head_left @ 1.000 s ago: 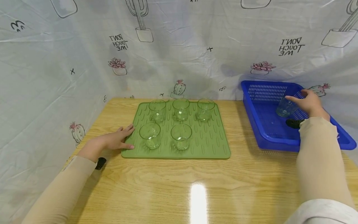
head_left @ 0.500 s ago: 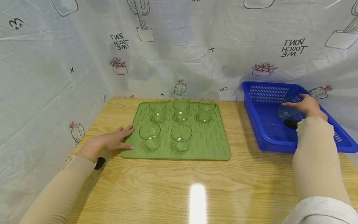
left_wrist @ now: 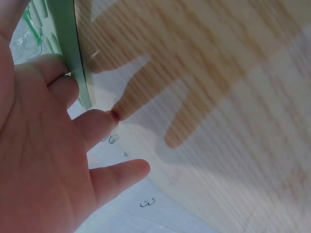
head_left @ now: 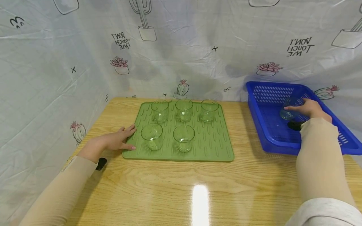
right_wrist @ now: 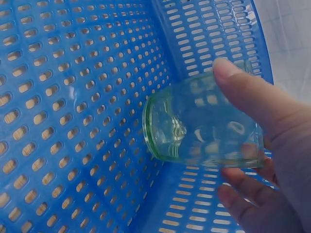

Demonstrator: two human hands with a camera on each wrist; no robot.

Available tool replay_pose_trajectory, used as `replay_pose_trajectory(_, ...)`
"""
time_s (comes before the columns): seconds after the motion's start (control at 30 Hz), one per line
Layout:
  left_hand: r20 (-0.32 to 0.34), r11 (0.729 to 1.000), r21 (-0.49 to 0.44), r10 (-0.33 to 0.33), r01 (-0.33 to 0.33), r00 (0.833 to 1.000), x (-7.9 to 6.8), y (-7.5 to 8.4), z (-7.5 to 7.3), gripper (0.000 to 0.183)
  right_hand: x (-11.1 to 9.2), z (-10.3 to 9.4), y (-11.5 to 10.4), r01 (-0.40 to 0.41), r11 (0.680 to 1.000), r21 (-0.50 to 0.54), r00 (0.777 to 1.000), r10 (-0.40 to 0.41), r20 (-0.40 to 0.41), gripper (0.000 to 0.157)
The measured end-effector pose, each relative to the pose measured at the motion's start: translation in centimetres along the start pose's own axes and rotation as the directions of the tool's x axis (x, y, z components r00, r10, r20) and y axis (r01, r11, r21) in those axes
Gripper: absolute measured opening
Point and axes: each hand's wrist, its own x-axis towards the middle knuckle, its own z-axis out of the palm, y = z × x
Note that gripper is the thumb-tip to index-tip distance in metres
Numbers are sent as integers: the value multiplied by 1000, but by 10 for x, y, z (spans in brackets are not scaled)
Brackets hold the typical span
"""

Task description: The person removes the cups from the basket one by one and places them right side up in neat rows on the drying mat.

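Observation:
My right hand (head_left: 311,110) reaches into the blue basket (head_left: 261,131). It holds a clear glass tumbler (right_wrist: 204,126) near the rim, thumb on one side and fingers on the other. In the right wrist view the tumbler's base is close to the perforated basket floor. At the left edge of a green ribbed mat (head_left: 212,146), my left hand (head_left: 117,140) rests with fingers spread. Three clear tumblers stand in a back row on the mat, one being the rear middle tumbler (head_left: 184,111). Two more stand in front, including the front left tumbler (head_left: 152,137).
The wooden table (head_left: 158,185) carries both mat and basket, with bare wood between them. A white printed curtain (head_left: 181,56) hangs behind and along the left side. Black wrist straps show at both sleeves, one the left strap (head_left: 101,164).
My right hand has shifted slightly toward me and down over the tumbler in the basket. The left hand and the tumblers on the mat stay put.

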Motion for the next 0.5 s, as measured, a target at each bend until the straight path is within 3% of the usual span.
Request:
replay_pose_trajectory(0.13, 7, 1000, -8, -7, 7, 1000, -1, 1, -1, 101, 2, 1, 3, 29, 1000, -5, 999, -29, 16, 123)
replay_pose_trajectory(0.37, 5, 1000, -11, -5, 5, 1000, -1, 2, 0, 101, -3, 0, 3, 13, 1000, 12, 1000, -13, 9, 124)
replay_pose_trajectory(0.5, -3, 1000, -6, 0, 0, 1000, -2, 1, 1, 101, -4, -3, -1, 58, 998, 2, 998, -58, -4, 120)
